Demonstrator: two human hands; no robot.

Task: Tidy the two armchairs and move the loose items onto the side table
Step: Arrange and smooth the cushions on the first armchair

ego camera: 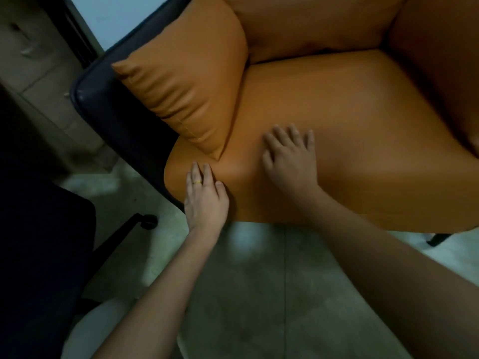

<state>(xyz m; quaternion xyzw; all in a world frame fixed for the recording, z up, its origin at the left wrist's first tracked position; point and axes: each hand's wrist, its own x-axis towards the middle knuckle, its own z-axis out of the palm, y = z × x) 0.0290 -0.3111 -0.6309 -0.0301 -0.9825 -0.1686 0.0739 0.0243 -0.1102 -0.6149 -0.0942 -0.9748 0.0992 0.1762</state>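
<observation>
A: Head view, orange armchair (427, 60) filling twelve to three o'clock. Anything gripped?

B: Nothing. Right hand (290, 161) laid flat mid seat cushion (375, 151), fingers (294, 133) straight and slightly spread. Left hand (204, 198) at seven o'clock of it, on the front corner, fingers close together, ring (197, 181) showing. Probably smoothing the leather.

A: Pillow (189, 89)?

B: Propped against the arm at ten o'clock, seemingly tidied. No loose items or side table in sight.

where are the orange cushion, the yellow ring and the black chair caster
orange cushion (186, 84), head view, middle of its creased face
yellow ring (197, 181), head view, top of the band
black chair caster (149, 221), head view, the wheel itself
</observation>
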